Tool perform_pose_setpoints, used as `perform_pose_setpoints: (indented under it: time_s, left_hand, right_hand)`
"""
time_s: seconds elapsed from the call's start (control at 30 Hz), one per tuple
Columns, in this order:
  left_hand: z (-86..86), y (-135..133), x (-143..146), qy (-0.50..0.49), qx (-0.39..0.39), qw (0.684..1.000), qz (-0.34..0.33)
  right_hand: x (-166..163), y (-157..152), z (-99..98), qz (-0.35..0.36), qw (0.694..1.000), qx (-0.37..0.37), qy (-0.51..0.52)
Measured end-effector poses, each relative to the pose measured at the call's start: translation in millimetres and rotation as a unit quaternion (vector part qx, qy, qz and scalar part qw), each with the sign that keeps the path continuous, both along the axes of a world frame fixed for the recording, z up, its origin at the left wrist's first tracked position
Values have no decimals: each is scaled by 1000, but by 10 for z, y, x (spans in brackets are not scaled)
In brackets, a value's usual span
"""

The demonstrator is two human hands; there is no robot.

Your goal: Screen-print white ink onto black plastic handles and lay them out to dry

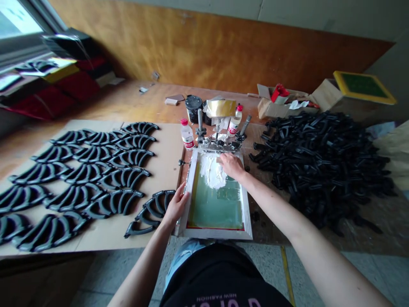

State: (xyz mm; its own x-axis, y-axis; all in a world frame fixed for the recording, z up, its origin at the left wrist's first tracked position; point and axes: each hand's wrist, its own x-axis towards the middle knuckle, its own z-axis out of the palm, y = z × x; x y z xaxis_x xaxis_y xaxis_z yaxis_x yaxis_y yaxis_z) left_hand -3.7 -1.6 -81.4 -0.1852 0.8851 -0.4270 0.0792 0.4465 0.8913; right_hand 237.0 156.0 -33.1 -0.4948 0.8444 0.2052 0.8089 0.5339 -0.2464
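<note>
Well, table (128, 102): heaped dark parts (322, 166) at right, curved parts (78, 189) in rows at left.
Frame (217, 233): between them, before you — a sideways push could shift it.
Your left hand (177, 204): at its left edge, grip unclear.
Your right hand (232, 165): by the paste (213, 172), fingers bent, hold hidden.
Paste: far end — uneven pressure might smear it.

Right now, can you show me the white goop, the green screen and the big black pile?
White goop (212, 174): head view, middle of the smear.
Green screen (212, 215): head view, its bare lower part.
Black pile (326, 166): head view, middle of the heap.
</note>
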Motion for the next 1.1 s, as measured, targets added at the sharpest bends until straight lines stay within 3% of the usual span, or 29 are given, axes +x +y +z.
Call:
perform_pose_setpoints:
  time_s: [0.1, 0.2, 0.3, 0.4, 0.57, 0.7, 0.87, 1.0, 1.1]
  left_hand:
    - [-31, -12, -24, -9, -6, 1000, -6]
    - [-17, -21, -17, -20, -8, 1000, 4]
    - [31, -22, 1, -31, -7, 999, 23]
    - [95, -22, 16, -33, -9, 999, 29]
    - [199, -26, 46, -9, -14, 999, 28]
    - [354, -31, 53, -6, -14, 1000, 26]
    - [754, 5, -24, 27, 25, 999, 26]
    - [1096, 188, -35, -19, 29, 999, 13]
    - [1304, 442, 56, -106, 167, 979, 44]
  right_hand:
    - [168, -286, -17, 132, 991, -1, -24]
    - [307, -361, 93, 250, 967, -25, -32]
    - [289, -271, 152, 232, 972, -35, -12]
    - [222, -307, 55, 180, 984, 10, 9]
    - [278, -542, -42, 228, 973, 27, 22]
    - [211, -238, 150, 131, 990, 8, 60]
    - [212, 362, 434, -55, 997, 12, 59]
    - [757, 535, 513, -176, 979, 31, 97]
    - [1176, 451, 330, -239, 964, 17, 115]
